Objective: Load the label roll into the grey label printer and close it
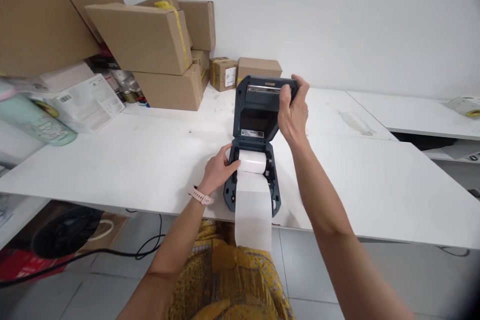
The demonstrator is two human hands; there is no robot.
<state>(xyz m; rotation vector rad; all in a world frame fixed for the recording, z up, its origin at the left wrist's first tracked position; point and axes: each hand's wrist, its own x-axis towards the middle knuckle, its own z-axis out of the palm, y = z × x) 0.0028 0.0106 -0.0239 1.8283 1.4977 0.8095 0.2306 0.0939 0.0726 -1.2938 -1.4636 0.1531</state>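
Note:
A dark label printer stands at the table's front edge with its lid raised. Inside its body lies a white label roll. A strip of labels runs from the roll over the printer's front and hangs past the table edge. My right hand grips the upper right corner of the lid, thumb on the inner side. My left hand rests at the printer's left side, its thumb by the left end of the roll and its fingers partly hidden against the casing.
Stacked cardboard boxes fill the back left, with two smaller boxes against the wall. A mint-green bottle and a white box stand at the left. A tape roll lies far right. A black cable crosses below the table.

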